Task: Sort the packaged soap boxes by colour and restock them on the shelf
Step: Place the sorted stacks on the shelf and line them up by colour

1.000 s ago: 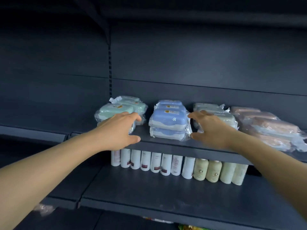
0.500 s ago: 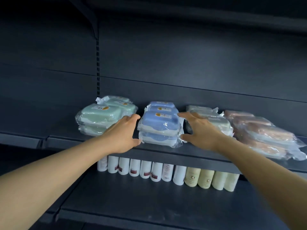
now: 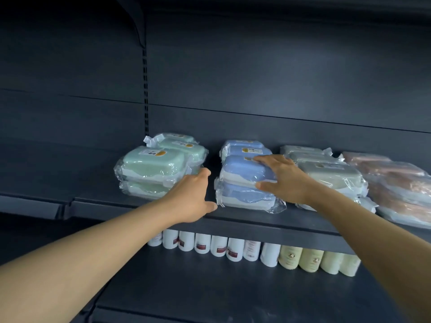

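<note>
Fingers of the right hand [image 3: 283, 180] lie spread over the top front blue soap box [image 3: 245, 174], thumb against its front, hiding part of its label. The left hand [image 3: 192, 198] hangs open beside the blue stack on the shelf [image 3: 268, 217], partly covering the green boxes [image 3: 151, 169]. Pink boxes [image 3: 396, 183] blur at the right edge.

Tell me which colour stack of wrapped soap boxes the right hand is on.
The blue plastic-wrapped soap boxes, second stack from the left: the right hand rests on the front top box, unlike the untouched green, cream and pink stacks.
</note>
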Demonstrator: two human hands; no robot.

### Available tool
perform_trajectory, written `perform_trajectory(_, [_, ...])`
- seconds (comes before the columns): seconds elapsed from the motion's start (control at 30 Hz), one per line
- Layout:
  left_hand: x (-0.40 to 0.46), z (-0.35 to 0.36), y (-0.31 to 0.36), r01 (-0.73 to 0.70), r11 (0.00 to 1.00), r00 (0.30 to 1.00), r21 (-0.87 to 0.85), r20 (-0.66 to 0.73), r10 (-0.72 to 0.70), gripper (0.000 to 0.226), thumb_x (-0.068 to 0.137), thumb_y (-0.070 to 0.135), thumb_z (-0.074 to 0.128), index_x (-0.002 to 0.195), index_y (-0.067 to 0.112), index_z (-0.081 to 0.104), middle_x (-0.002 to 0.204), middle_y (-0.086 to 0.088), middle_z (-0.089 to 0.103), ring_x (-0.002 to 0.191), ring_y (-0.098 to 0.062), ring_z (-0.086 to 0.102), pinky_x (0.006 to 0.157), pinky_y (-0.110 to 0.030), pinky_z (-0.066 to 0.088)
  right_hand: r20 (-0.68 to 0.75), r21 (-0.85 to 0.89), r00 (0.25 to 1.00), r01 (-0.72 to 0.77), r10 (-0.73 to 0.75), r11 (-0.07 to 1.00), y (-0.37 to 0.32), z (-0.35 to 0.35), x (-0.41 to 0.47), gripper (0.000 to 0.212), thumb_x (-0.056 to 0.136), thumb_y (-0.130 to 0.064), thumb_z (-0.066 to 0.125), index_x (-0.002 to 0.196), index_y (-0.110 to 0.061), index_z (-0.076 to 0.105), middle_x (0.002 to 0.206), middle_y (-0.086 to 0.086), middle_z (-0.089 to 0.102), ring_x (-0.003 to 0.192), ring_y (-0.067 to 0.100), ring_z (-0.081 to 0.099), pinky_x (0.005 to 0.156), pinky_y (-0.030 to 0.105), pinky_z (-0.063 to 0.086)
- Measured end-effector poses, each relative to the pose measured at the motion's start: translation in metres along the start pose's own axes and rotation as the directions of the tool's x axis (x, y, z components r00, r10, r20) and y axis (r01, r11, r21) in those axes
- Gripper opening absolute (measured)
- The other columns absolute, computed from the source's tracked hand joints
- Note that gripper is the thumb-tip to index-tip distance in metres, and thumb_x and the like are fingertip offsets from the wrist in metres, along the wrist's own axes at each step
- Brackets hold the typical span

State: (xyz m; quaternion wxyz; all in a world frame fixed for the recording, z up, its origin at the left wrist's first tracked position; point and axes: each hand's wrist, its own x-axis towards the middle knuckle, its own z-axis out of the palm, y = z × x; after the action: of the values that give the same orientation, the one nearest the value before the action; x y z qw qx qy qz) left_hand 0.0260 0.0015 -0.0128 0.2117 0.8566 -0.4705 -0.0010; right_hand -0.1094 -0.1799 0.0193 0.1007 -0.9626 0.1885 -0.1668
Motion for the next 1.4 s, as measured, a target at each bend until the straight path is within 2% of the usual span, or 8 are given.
perform_trajectory(0.17, [0.023, 0.010, -0.001, -0.024, 1.000, 1.000, -0.019, 0.009, 0.024, 0.063, 0.079, 0.043, 0.072, 0.125, 0.015, 0.039, 0.120, -0.003, 0.056, 0.105, -0.021, 0.056, 0.089, -0.038, 0.049, -0.010, -0.041, 0.999, -0.039, 0.039, 0.998, -0.011, -0.002, 0.001, 0.072, 0.076, -0.031, 0.075, 0.135, -0.028, 0.034, 0.141, -0.004, 0.032, 0.126, 0.015, 0.025, 0.093, 0.022, 0.024])
perform_trajectory(0.37, [0.043, 0.022, -0.010, -0.059, 0.988, 0.994, -0.145, 0.083, 0.072, 0.052, 0.083, 0.039, 0.068, 0.117, 0.016, 0.037, 0.113, 0.000, 0.054, 0.093, -0.019, 0.053, 0.077, -0.030, 0.043, 0.057, -0.044, 0.986, -0.156, 0.159, 0.987, -0.016, -0.001, 0.017, 0.069, 0.069, -0.025, 0.081, 0.113, -0.018, 0.028, 0.119, -0.002, 0.040, 0.114, 0.022, 0.036, 0.093, 0.035, 0.039])
perform_trajectory(0.53, [0.044, 0.026, -0.009, -0.132, 0.984, 0.991, -0.120, -0.008, 0.132, 0.025, 0.090, 0.019, 0.055, 0.105, 0.014, 0.036, 0.094, 0.001, 0.050, 0.085, -0.019, 0.050, 0.074, -0.028, 0.035, 0.008, -0.065, 0.985, -0.172, 0.173, 0.983, -0.020, -0.002, 0.014, 0.095, 0.059, -0.026, 0.084, 0.134, -0.032, 0.026, 0.123, 0.002, 0.035, 0.115, 0.020, 0.032, 0.093, 0.030, 0.034])
perform_trajectory(0.7, [0.038, 0.025, -0.009, -0.147, 0.984, 0.987, -0.102, -0.087, 0.139, 0.005, 0.089, 0.007, 0.047, 0.093, 0.010, 0.046, 0.099, -0.009, 0.059, 0.089, -0.028, 0.057, 0.070, -0.034, 0.044, -0.159, -0.071, 0.976, -0.162, 0.149, 0.984, -0.029, -0.019, -0.002, 0.091, 0.059, -0.027, 0.086, 0.135, -0.033, 0.036, 0.118, -0.003, 0.036, 0.101, 0.011, 0.038, 0.078, 0.009, 0.027])
perform_trajectory(0.97, [0.009, 0.007, -0.011, -0.192, 0.968, 0.964, 0.160, -0.153, 0.217, 0.017, 0.082, 0.000, 0.049, 0.090, 0.014, 0.054, 0.095, -0.005, 0.060, 0.087, -0.027, 0.059, 0.069, -0.036, 0.048, -0.228, -0.119, 0.942, -0.278, 0.247, 0.953, -0.027, -0.043, -0.031, 0.091, 0.059, -0.034, 0.085, 0.135, -0.034, 0.036, 0.121, 0.003, 0.036, 0.096, 0.018, 0.041, 0.083, 0.023, 0.033])
perform_trajectory(1.17, [0.001, -0.003, -0.008, -0.185, 0.980, 0.925, 0.069, -0.323, 0.197, 0.016, 0.085, 0.007, 0.050, 0.093, 0.020, 0.050, 0.083, 0.002, 0.058, 0.073, -0.022, 0.054, 0.061, -0.031, 0.042, -0.209, -0.108, 0.945, -0.278, 0.252, 0.955, -0.020, -0.047, -0.049, 0.090, 0.058, -0.036, 0.085, 0.135, -0.034, 0.038, 0.119, -0.001, 0.036, 0.099, 0.013, 0.036, 0.085, 0.021, 0.031])
perform_trajectory(1.27, [-0.012, 0.003, -0.008, -0.283, 0.900, 0.822, 0.333, -0.400, 0.406, 0.035, 0.064, 0.002, 0.067, 0.092, 0.016, 0.053, 0.070, 0.000, 0.060, 0.054, -0.028, 0.055, 0.047, -0.029, 0.031, -0.201, -0.117, 0.946, -0.279, 0.252, 0.953, -0.018, -0.048, -0.053, 0.087, 0.059, -0.038, 0.084, 0.133, -0.033, 0.040, 0.122, 0.002, 0.038, 0.099, 0.014, 0.036, 0.084, 0.023, 0.032])
perform_trajectory(1.4, [-0.032, 0.012, -0.003, -0.308, 0.812, 0.810, 0.496, -0.311, 0.497, 0.046, 0.019, 0.002, 0.077, 0.058, 0.014, 0.055, 0.043, 0.002, 0.047, 0.026, -0.021, 0.043, 0.040, -0.018, 0.012, -0.206, -0.098, 0.946, -0.276, 0.252, 0.956, -0.020, -0.047, -0.056, 0.085, 0.059, -0.039, 0.084, 0.132, -0.034, 0.040, 0.116, 0.000, 0.036, 0.099, 0.013, 0.034, 0.083, 0.023, 0.031])
